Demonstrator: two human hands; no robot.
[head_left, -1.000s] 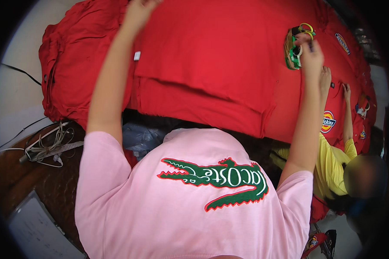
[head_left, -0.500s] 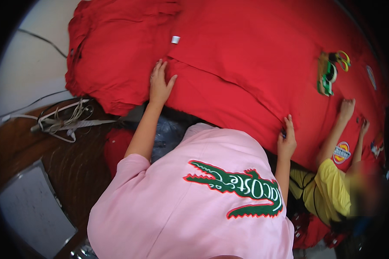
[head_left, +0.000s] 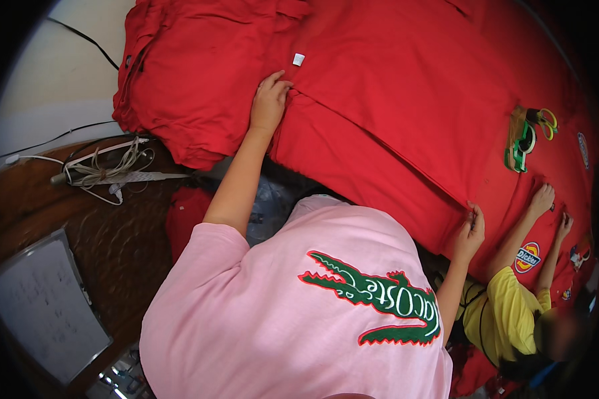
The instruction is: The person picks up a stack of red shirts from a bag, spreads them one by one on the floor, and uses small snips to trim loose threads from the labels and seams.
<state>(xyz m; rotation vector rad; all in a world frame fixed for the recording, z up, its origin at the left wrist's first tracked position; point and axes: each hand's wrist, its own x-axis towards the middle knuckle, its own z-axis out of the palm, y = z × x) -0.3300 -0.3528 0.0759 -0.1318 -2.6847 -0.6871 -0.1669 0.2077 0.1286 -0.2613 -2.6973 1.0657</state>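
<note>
A large red garment [head_left: 393, 106] lies spread over other red cloth, with a small white label [head_left: 299, 60] near its left end. My left hand [head_left: 270, 105] is closed at the garment's near left corner, just below the label, fingertips pinching the cloth. At the near right corner my right hand [head_left: 471, 229] pinches the same edge between thumb and fingers. Between the hands the edge runs slantwise and is lifted a little off the red layer [head_left: 353, 163] beneath. Something small and dark shows by my right fingers; I cannot make it out.
A red garment pile [head_left: 193, 80] lies left. Right are a green tape dispenser [head_left: 520, 143] and yellow-handled scissors [head_left: 548, 124]. A co-worker in a yellow shirt [head_left: 509, 312] handles red cloth nearby. Tangled cables and a power strip [head_left: 113, 174] and a whiteboard [head_left: 46, 306] lie left.
Both hands went from lying open on the cloth to pinching the garment's near corners, and its edge has risen slightly. The whole view has shifted.
</note>
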